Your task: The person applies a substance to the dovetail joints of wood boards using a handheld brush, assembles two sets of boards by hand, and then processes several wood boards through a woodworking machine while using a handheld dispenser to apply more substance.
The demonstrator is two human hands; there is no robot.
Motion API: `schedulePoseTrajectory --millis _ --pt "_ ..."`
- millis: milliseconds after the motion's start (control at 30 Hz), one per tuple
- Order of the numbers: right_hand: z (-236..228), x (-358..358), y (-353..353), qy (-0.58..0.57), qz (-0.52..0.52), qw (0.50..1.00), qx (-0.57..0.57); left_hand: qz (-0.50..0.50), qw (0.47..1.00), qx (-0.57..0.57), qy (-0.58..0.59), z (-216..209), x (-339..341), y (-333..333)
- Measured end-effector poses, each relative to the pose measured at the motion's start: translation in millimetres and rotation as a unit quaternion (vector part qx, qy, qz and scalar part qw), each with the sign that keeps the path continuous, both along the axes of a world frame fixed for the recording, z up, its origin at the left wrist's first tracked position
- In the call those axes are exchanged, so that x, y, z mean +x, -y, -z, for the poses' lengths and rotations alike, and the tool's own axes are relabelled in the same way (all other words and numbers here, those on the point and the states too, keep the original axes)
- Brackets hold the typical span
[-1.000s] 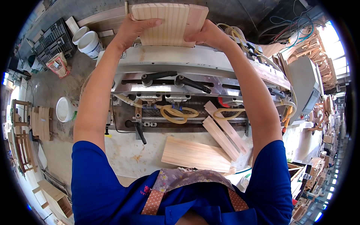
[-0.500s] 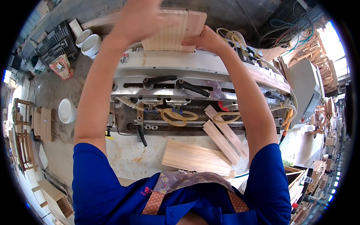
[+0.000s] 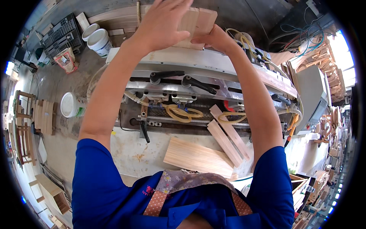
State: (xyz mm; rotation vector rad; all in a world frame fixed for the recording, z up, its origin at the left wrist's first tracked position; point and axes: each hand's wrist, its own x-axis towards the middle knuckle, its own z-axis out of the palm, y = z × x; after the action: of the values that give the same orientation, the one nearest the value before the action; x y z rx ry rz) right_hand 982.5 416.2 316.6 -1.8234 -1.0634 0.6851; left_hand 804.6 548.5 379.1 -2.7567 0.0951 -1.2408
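Note:
Two pale wooden boards, a wider one (image 3: 189, 28) and a narrower one (image 3: 206, 21), stand side by side at the far edge of a machine. My right hand (image 3: 217, 40) grips the lower right of the narrower board, thumb across its near face. My left hand (image 3: 164, 28) is over the left part of the wider board, its fingers stretched out and its thumb apart. Whether it touches the wood I cannot tell; it hides much of that board.
Below my arms is the machine (image 3: 152, 65) with black clamp levers (image 3: 200, 84) and coiled yellow hoses (image 3: 183, 113). On its pale near surface lie a loose board (image 3: 198, 156) and two narrow strips (image 3: 225, 143). White buckets (image 3: 98, 40) stand at the left.
My left hand has moved right, across the wider board, and now covers its left part. My right hand keeps its hold on the narrower board. The whole view has shifted slightly.

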Motion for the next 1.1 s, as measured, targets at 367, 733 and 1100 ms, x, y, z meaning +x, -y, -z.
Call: schedulePoseTrajectory --millis 367,733,1100 --pt "-3.8 3.7 -4.3 0.006 -0.014 1.0 -0.012 -0.447 0.736 -0.506 0.056 215.5 -364.3 -86.2" --pt "-3.0 -3.3 -3.7 -0.019 0.012 0.999 -0.024 -0.316 0.486 -0.81 0.085 259.9 -348.0 17.5" --pt "-61.1 -6.2 0.4 0.01 -0.013 0.996 0.086 -0.18 0.469 -0.834 0.227 299.1 -335.2 19.6"
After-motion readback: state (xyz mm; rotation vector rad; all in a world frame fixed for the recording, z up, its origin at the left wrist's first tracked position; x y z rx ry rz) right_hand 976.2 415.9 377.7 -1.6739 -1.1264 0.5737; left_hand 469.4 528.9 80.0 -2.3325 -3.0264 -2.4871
